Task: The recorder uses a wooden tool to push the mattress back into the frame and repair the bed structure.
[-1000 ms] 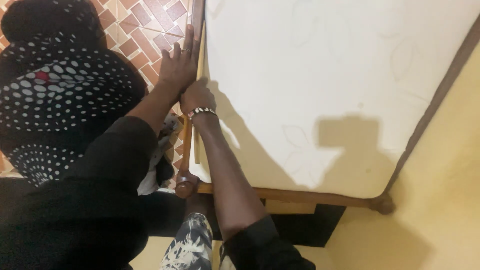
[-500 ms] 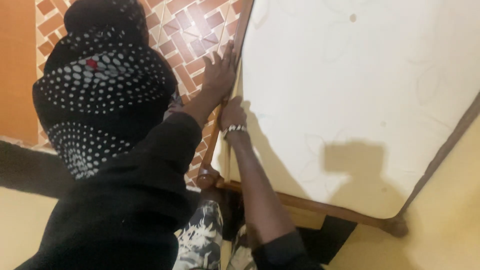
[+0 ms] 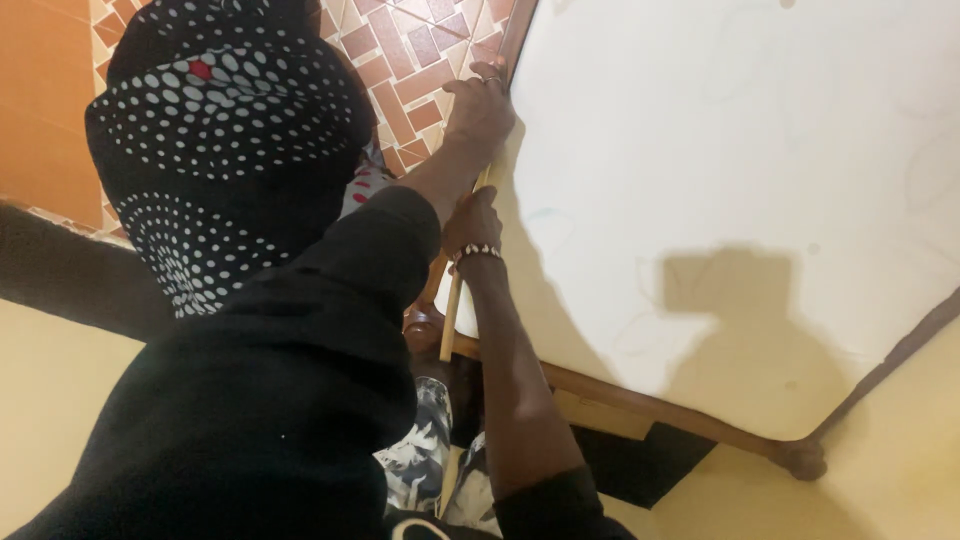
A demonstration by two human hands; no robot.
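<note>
A: What's on the left side?

B: Black bag (image 3: pixel 225 160) with white dots, sitting on the patterned brick-colour tile floor (image 3: pixel 400 60). Can't tell if it's open or what's inside. Orange wall (image 3: pixel 40 100) beside it. Black sleeve (image 3: pixel 300 380) fills the lower left.

A: Hands?

B: Left hand (image 3: pixel 480 105) is laid on the left edge of the mattress (image 3: pixel 720 180), fingers curled over the edge, gripping it. Right hand (image 3: pixel 472 222) is just below it on the same edge, closed, fingers tucked in between mattress and frame. How much it grips is hidden. Bead bracelet (image 3: pixel 478 252) on that wrist.

A: Where's the mattress?

B: White, faint leaf pattern, lying on a wooden bed frame (image 3: pixel 620 400). Takes up the centre and right of the view. Frame rail shows along the left and near edges, with a rounded corner post (image 3: pixel 805 460) at lower right.

A: Anything else?

B: A pale strip (image 3: pixel 452 310) runs along the left rail under the right wrist. Patterned trousers (image 3: pixel 430 460) below. Cream wall (image 3: pixel 900 450) at far right, close to the bed. A shadow falls on the mattress.
</note>
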